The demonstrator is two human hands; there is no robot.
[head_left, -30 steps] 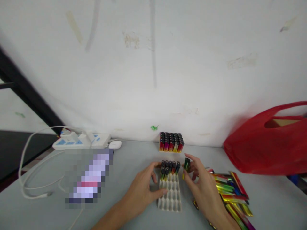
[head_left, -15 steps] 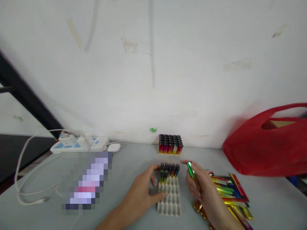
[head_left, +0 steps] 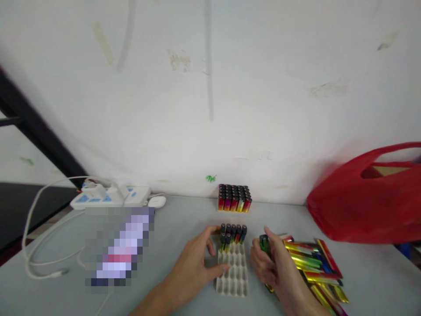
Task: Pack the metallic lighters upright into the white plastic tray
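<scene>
A right hand closes its fingers around a lighter beside the tray; the left hand, half-open, rests its thumb on the edge. A knock from either could topple the standing lighters.

Right of the tray, the right hand covers most of the green lighter, whose dark end alone shows clearly. The right forearm hides part of the lighter heap; heap and forearm both run off the bottom edge, as does the left forearm. Lower ends of the standing lighters are sunk in the tray's cells. Beyond the tray, rear rows of the lighter block show only tops. Left of it, the phone is pixelated past reading. Far right, the red bag is cut off, its contents mostly hidden.
</scene>
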